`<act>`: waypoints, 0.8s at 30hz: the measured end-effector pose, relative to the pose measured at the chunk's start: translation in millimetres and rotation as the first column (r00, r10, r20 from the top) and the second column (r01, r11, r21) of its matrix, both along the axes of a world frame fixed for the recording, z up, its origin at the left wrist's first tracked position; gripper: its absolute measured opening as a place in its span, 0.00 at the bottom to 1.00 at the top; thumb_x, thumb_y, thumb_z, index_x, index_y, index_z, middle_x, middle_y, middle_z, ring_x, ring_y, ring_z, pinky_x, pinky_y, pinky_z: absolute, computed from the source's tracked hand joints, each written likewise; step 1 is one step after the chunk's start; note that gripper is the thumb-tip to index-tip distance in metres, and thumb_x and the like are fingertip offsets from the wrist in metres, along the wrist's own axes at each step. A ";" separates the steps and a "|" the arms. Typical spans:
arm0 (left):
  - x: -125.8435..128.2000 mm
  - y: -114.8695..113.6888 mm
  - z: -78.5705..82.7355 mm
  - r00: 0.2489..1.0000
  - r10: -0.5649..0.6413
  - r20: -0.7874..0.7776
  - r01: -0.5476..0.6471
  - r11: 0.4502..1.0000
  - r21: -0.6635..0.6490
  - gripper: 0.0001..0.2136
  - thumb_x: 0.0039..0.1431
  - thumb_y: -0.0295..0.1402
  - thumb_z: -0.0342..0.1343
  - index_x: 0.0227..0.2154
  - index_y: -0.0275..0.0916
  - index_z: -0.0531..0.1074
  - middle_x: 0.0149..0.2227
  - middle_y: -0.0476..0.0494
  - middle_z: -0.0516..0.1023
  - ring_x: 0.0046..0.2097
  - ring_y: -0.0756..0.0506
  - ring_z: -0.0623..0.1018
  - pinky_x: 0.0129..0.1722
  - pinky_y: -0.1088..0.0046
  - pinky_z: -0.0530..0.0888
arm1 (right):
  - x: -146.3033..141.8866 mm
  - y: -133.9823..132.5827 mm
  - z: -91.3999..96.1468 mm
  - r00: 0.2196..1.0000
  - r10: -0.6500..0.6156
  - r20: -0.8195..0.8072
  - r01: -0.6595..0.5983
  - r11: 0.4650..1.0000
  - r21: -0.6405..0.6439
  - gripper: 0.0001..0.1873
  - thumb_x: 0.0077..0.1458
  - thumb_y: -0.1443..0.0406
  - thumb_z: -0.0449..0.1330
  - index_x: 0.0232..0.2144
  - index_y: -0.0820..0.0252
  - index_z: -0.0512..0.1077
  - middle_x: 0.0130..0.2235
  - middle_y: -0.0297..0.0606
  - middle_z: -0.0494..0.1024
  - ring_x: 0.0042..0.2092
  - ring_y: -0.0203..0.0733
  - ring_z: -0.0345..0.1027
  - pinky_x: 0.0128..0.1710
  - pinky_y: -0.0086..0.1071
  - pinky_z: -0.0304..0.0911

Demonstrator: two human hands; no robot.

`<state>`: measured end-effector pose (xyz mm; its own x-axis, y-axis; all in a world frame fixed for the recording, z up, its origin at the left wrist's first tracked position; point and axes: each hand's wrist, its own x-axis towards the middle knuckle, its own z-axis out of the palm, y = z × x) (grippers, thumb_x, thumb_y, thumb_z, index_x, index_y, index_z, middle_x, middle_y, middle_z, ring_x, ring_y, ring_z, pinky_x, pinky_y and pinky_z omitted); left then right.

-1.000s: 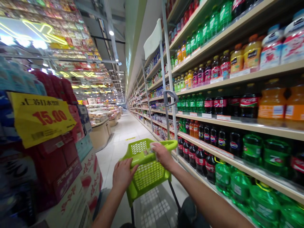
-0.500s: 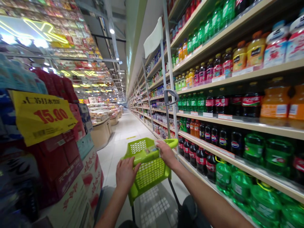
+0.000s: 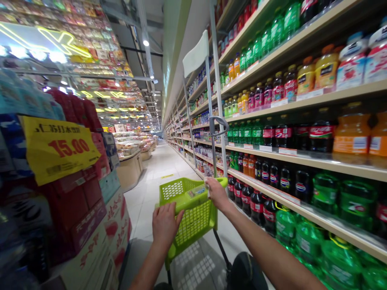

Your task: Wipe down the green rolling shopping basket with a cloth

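A lime-green shopping cart [image 3: 193, 225] stands in front of me in a supermarket aisle. My left hand [image 3: 165, 225] is wrapped round the left end of its handle bar [image 3: 193, 197]. My right hand [image 3: 216, 192] grips the right end of the same bar, with a bit of pale paper or plastic showing under its fingers. A small label sits on the bar between the hands. The basket's inside is hidden from here.
Shelves of soft-drink bottles [image 3: 281, 177] run close along the right. A metal upright [image 3: 217, 100] stands just past the cart. On the left is a stack of red boxes [image 3: 78, 193] with a yellow 15.00 price sign [image 3: 59, 147]. The tiled aisle [image 3: 163, 169] runs ahead.
The cart and both hands have shifted a little forward and to the right along the aisle. The grip of each hand on the handle is unchanged.
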<state>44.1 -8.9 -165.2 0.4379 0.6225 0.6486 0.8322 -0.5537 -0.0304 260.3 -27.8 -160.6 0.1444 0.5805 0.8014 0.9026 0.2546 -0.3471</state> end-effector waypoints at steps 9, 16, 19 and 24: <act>-22.2 24.5 20.9 0.989 -0.148 0.020 0.146 0.936 -0.320 0.15 0.53 0.42 0.51 0.39 0.37 0.71 0.43 0.43 0.74 0.46 0.45 0.72 0.45 0.71 0.65 | -25.9 -1.5 -10.8 0.963 0.221 0.156 -0.229 0.973 0.036 0.18 0.53 0.74 0.49 0.44 0.59 0.69 0.51 0.42 0.70 0.55 0.41 0.59 0.56 0.43 0.54; -15.2 15.5 17.5 0.998 -0.062 0.002 0.060 0.960 -0.272 0.16 0.54 0.45 0.49 0.35 0.38 0.71 0.36 0.43 0.75 0.42 0.44 0.72 0.41 0.71 0.65 | -24.6 -3.2 -8.1 0.975 0.206 0.088 -0.209 0.978 0.024 0.21 0.50 0.77 0.47 0.43 0.62 0.70 0.50 0.43 0.71 0.54 0.41 0.61 0.55 0.42 0.56; -9.4 3.9 20.9 0.999 -0.016 -0.043 0.004 0.965 -0.262 0.16 0.54 0.46 0.48 0.34 0.38 0.71 0.36 0.44 0.75 0.43 0.44 0.73 0.41 0.70 0.64 | -46.2 -7.0 -11.5 0.919 0.334 0.210 -0.344 0.939 0.012 0.20 0.52 0.75 0.47 0.45 0.60 0.69 0.51 0.40 0.70 0.55 0.39 0.59 0.58 0.41 0.52; 8.1 -15.1 26.8 0.994 0.035 -0.103 -0.059 0.967 -0.247 0.19 0.56 0.48 0.44 0.34 0.37 0.70 0.37 0.42 0.75 0.43 0.42 0.72 0.44 0.65 0.63 | -23.5 1.2 -8.0 0.976 0.217 -0.008 -0.217 0.976 0.024 0.23 0.47 0.77 0.48 0.45 0.63 0.69 0.51 0.44 0.70 0.53 0.41 0.62 0.55 0.40 0.57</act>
